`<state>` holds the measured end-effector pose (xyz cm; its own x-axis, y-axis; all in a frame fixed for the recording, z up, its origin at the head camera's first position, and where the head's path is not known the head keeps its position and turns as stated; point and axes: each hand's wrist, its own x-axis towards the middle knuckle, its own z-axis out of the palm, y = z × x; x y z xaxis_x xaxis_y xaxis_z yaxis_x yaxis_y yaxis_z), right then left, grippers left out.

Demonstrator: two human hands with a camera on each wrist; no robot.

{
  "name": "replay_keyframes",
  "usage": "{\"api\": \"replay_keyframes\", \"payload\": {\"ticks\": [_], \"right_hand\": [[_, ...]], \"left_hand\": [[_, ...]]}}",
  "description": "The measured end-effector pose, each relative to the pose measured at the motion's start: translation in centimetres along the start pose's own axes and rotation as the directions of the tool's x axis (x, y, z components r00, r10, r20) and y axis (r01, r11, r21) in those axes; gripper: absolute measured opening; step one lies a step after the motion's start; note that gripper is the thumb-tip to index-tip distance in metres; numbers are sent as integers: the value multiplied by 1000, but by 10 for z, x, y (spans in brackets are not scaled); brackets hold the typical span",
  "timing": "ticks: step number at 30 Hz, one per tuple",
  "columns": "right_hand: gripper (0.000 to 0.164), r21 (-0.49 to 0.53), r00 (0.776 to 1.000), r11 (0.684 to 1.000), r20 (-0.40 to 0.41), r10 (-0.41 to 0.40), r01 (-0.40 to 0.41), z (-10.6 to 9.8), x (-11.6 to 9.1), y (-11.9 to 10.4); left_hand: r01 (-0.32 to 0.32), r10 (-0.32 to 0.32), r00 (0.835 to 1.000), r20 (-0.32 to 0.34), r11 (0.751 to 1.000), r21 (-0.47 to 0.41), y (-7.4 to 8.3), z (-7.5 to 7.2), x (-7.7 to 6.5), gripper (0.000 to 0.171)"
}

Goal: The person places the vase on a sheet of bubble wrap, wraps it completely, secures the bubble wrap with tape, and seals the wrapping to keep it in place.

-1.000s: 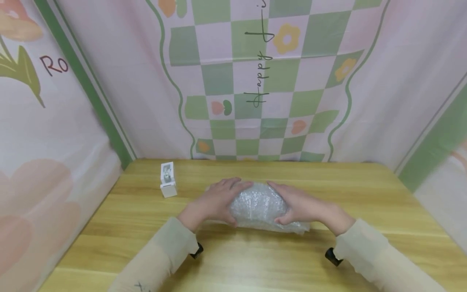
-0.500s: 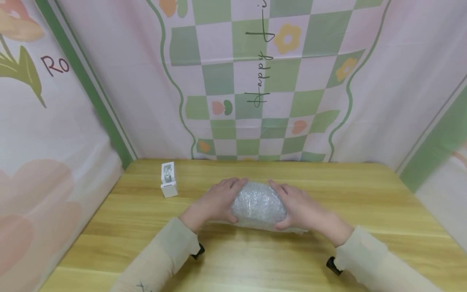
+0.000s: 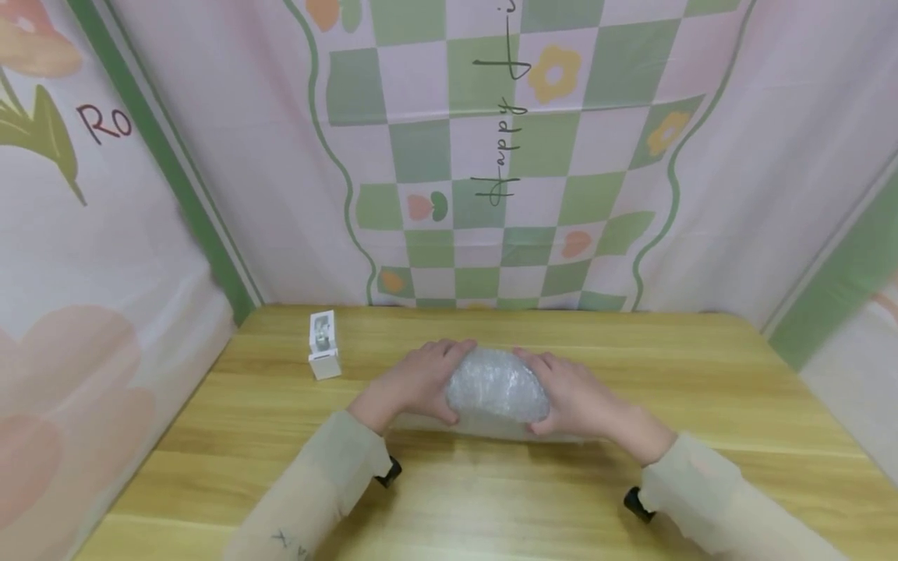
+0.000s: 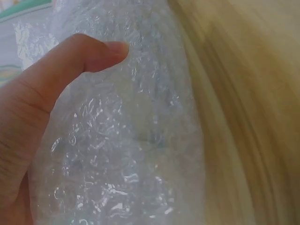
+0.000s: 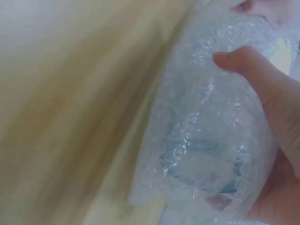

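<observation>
A clear bubble-wrap bundle (image 3: 496,386) lies crosswise on the wooden table, between the two hands. My left hand (image 3: 421,386) grips its left part, thumb at the near side and fingers over the top. On the right part, my right hand (image 3: 578,393) holds it the same way. The left wrist view shows the left thumb (image 4: 89,56) pressed on the crinkled bubble wrap (image 4: 117,140). Through the bubble wrap (image 5: 201,112) in the right wrist view, a bluish-green patch shows faintly. What is wrapped inside cannot be made out.
A small white box (image 3: 324,347) with a pale greenish thing in it stands at the table's back left. The wooden table (image 3: 491,499) reaches to a printed curtain (image 3: 484,156) behind, with more fabric at both sides.
The bundle has turned slightly under my hands, and its top looks smoother and rounder. Less of the loose wrap edge shows beside the right hand. The white box has stayed put.
</observation>
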<state>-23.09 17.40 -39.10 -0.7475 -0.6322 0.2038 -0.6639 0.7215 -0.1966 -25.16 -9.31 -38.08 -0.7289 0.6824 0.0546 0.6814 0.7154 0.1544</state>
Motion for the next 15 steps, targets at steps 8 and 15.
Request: {"api": "replay_keyframes", "payload": {"ticks": [8, 15], "right_hand": [[101, 132, 989, 991, 146, -4, -16, -12, 11, 8], [98, 260, 957, 964, 289, -23, -55, -21, 17, 16]], "left_hand": [[19, -2, 995, 99, 985, -170, -7, -6, 6, 107], [23, 20, 989, 145, 956, -293, -13, -3, 11, 108]]}}
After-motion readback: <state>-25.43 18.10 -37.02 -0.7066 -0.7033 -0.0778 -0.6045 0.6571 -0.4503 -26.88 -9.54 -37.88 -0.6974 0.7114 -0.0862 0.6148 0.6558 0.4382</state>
